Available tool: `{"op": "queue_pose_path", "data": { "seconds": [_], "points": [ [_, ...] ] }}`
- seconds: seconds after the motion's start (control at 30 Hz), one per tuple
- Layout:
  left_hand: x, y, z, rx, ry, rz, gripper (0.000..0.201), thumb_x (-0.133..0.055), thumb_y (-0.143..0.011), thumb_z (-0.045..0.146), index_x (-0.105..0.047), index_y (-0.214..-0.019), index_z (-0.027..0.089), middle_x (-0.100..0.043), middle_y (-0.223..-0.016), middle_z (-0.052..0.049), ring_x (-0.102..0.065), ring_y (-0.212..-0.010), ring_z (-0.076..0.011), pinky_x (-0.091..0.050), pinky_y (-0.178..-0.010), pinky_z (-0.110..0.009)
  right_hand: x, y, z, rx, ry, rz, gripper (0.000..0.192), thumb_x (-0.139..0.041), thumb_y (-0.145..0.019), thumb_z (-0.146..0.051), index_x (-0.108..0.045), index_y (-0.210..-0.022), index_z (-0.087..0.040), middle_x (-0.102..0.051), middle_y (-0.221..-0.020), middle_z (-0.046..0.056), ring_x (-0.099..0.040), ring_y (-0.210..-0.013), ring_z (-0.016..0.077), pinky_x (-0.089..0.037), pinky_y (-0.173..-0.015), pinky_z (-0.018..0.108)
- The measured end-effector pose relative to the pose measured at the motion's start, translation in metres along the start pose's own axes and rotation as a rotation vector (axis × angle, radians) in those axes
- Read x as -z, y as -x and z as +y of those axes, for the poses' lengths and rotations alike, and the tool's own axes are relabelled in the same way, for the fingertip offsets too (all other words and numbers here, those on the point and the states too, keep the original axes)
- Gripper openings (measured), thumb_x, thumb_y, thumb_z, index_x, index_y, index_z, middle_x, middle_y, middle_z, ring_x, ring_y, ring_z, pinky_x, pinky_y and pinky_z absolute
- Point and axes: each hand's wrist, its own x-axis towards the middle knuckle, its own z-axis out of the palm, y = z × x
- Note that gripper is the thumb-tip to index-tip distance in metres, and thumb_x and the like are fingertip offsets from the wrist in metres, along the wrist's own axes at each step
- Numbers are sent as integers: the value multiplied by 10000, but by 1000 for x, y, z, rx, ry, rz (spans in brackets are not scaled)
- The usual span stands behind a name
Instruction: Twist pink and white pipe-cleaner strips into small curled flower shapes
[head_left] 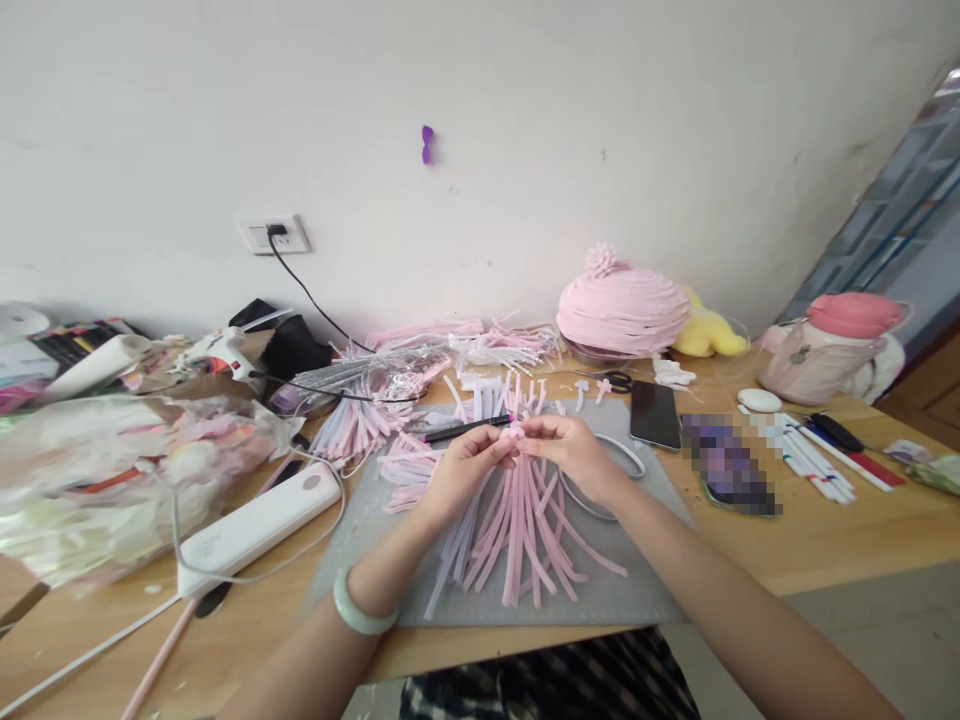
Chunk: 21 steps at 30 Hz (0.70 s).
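Both hands meet over the middle of the grey cutting mat point(637, 590). Between their fingertips is a small pink pipe-cleaner piece point(512, 434), its exact shape partly covered by fingers. My left hand point(472, 455) pinches it from the left, thumb and forefinger closed. From the right, my right hand point(566, 450) pinches the same piece. Below the hands, pink pipe cleaners point(517, 540) fan out toward the near edge, with pale lilac pipe cleaners point(454, 550) on their left. A dark pen point(457, 431) lies just behind my left hand.
A white power bank-like bar point(259, 530) with cables and a plastic bag point(112, 480) lie left. Behind stand wrapped pipe-cleaner bundles point(420, 350) and a pink domed bundle point(622, 310). Scissors point(619, 381), a black phone point(655, 415), white sticks point(817, 460) and a pink-lidded jug point(832, 345) are right.
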Motion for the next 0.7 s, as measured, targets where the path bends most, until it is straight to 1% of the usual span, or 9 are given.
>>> {"op": "queue_pose_path", "data": {
  "seconds": [0.1, 0.17, 0.2, 0.27, 0.37, 0.43, 0.53, 0.63, 0.7],
  "points": [
    [6, -1, -1, -41, -265, 41, 182, -572, -732, 353, -590, -732, 172, -602, -660, -4, -533, -610, -136, -392, -628, -241, 22, -5, -11, 84, 174, 136, 264, -610, -674, -316, -632, -839, -111, -658, -826, 64, -591, -740, 152, -447, -713, 279],
    [8, -1, -2, -48, -479, 64, 179, -559, -733, 359, -599, -743, 185, -600, -652, -6, -519, -590, -148, -364, -584, -241, 43, -9, -13, 179, 421, 281, 227, -569, -724, -318, -630, -812, -119, -655, -819, 69, -586, -753, 158, -435, -726, 276],
    [7, 0, -3, -41, -588, 56, 181, -557, -730, 363, -606, -735, 189, -602, -646, -10, -516, -581, -155, -348, -565, -243, 54, -11, -11, 180, 557, 308, 210, -547, -746, -306, -631, -809, -124, -657, -802, 69, -587, -743, 161, -432, -717, 277],
    [5, 2, -6, -28, -781, 13, 195, -558, -722, 377, -617, -714, 192, -614, -652, -25, -522, -585, -172, -323, -547, -249, 73, -14, -3, 97, 796, 323, 181, -518, -768, -262, -635, -793, -127, -659, -785, 80, -589, -733, 171, -427, -698, 279],
    [-1, 4, -9, -43, -977, -37, 204, -559, -713, 384, -619, -696, 189, -623, -653, -42, -538, -607, -192, -303, -545, -255, 87, -17, 13, -29, 983, 212, 166, -500, -768, -195, -639, -825, -125, -663, -836, 101, -600, -790, 183, -424, -709, 265],
    [-4, 4, -11, -50, -1059, -60, 173, -547, -720, 346, -616, -698, 189, -627, -657, -42, -546, -617, -191, -304, -550, -252, 85, -19, 19, -42, 1058, 178, 203, -495, -738, -120, -639, -882, -121, -658, -907, 108, -592, -861, 190, -415, -752, 262],
    [-7, 3, -11, -23, -1140, -84, 152, -489, -743, 263, -608, -684, 189, -629, -654, -30, -551, -617, -175, -313, -554, -243, 67, -24, 18, 33, 1094, 198, 254, -484, -715, -77, -640, -911, -117, -633, -1001, 119, -563, -922, 198, -386, -800, 265],
    [-7, 3, -8, -1, -1161, -91, 165, -453, -747, 225, -602, -687, 183, -626, -649, -20, -549, -608, -160, -320, -554, -238, 41, -35, 14, 85, 978, 125, 195, -477, -770, -198, -655, -804, -127, -656, -872, 104, -572, -819, 195, -383, -725, 261],
    [-6, 2, -6, -5, -1157, -113, 174, -446, -752, 229, -600, -688, 179, -619, -644, -18, -545, -602, -157, -320, -549, -238, 26, -46, 16, 18, 802, 109, 239, -467, -786, -269, -640, -694, -132, -650, -741, 78, -566, -715, 178, -369, -642, 248]
  ]
}}
